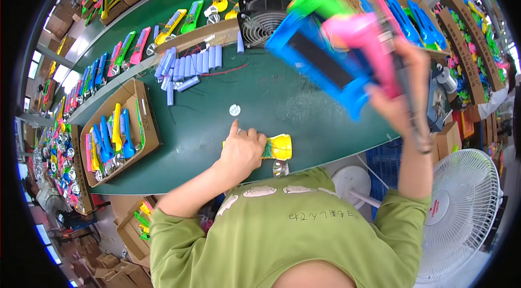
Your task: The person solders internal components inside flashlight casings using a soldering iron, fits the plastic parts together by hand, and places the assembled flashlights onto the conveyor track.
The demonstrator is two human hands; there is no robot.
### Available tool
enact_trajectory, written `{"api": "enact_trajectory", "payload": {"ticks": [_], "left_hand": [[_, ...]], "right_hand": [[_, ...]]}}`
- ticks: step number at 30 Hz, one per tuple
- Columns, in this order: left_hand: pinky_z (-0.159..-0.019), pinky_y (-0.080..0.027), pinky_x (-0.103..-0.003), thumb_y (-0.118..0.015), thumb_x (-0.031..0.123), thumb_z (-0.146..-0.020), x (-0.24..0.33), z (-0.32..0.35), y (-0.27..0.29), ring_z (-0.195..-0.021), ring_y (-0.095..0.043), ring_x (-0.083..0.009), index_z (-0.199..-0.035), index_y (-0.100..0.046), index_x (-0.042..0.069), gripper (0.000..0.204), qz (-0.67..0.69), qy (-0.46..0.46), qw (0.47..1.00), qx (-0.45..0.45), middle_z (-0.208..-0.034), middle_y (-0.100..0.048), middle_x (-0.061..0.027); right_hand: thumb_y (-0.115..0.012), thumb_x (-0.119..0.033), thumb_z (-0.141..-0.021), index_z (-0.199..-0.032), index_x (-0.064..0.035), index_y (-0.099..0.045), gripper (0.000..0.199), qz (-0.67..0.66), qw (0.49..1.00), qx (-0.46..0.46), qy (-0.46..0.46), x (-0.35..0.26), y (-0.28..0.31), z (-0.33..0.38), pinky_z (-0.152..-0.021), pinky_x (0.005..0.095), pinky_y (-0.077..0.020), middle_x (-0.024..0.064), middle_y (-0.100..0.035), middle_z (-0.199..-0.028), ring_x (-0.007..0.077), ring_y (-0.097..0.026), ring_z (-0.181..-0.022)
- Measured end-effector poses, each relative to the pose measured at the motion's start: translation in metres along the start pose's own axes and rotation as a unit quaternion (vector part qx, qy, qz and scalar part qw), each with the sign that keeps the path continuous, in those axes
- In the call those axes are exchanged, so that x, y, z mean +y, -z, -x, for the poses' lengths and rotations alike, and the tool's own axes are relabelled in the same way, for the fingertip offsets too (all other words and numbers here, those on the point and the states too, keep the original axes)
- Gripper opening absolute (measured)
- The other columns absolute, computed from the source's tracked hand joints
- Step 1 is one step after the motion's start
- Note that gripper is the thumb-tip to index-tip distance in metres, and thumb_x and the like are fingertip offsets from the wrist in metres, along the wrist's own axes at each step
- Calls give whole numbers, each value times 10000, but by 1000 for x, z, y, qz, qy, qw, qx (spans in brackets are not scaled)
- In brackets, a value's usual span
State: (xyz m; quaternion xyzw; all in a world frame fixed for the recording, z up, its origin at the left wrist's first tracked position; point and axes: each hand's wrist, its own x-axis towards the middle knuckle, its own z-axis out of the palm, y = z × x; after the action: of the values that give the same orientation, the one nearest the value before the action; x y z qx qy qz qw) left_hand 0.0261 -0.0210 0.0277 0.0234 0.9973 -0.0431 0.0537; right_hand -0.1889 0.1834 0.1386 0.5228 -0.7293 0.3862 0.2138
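- Head view: the left hand [241,149] rests on the green table [304,109] near its front edge, fingers curled down over a yellow plastic torch housing [277,147], pressing it flat so that it lies steady on the surface; the forefinger points toward a small round disc [234,110] lying apart, further in.
- A shiny reflector cup [280,168] sits just beside the housing, at the table's front edge.
- The right hand [404,92] is raised above the table's right end, fingers wrapped around a bundle of pink, blue and green torch housings [336,43], blurred by motion; it grips them together as one handful.
- Lilac battery cells [190,65] lie in a row toward the back edge, beside a small black fan [260,19].
- A cardboard box [116,130] of coloured housings stands at the table's left end.
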Motion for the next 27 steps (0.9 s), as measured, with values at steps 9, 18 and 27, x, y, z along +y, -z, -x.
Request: {"api": "enact_trajectory", "payload": {"ticks": [9, 18, 27], "left_hand": [[-879, -376, -410, -751, 243, -600, 7, 18, 14, -1033, -475, -310, -1001, -560, 30, 492, 335, 57, 935, 99, -1109, -509, -137], [-951, -353, -464, -654, 68, -680, 35, -10, -1, -1036, -473, -289, -842, -576, 43, 182, 307, -87, 939, 131, -1045, -507, -113], [-804, -465, -319, -549, -34, -787, 34, 7, -9, -914, -577, -204, -907, -632, -8, 149, 607, 74, 764, 205, -1082, -536, -128]], "right_hand": [[-636, -53, -667, -1175, -125, -446, 546, 92, 983, -155, -25, 15, -99, 85, -918, 471, -361, 103, -567, -1060, 303, -500, -1055], [-646, -15, -687, -1128, -99, -438, 495, 7, 1000, 21, 20, -8, -108, 160, -951, 522, -317, 73, -617, -994, 242, -592, -906], [-589, 60, -750, -1150, -70, -397, 462, -121, 972, -15, -202, -4, -133, 147, -844, 339, -444, 105, -615, -984, 205, -609, -865]]}}
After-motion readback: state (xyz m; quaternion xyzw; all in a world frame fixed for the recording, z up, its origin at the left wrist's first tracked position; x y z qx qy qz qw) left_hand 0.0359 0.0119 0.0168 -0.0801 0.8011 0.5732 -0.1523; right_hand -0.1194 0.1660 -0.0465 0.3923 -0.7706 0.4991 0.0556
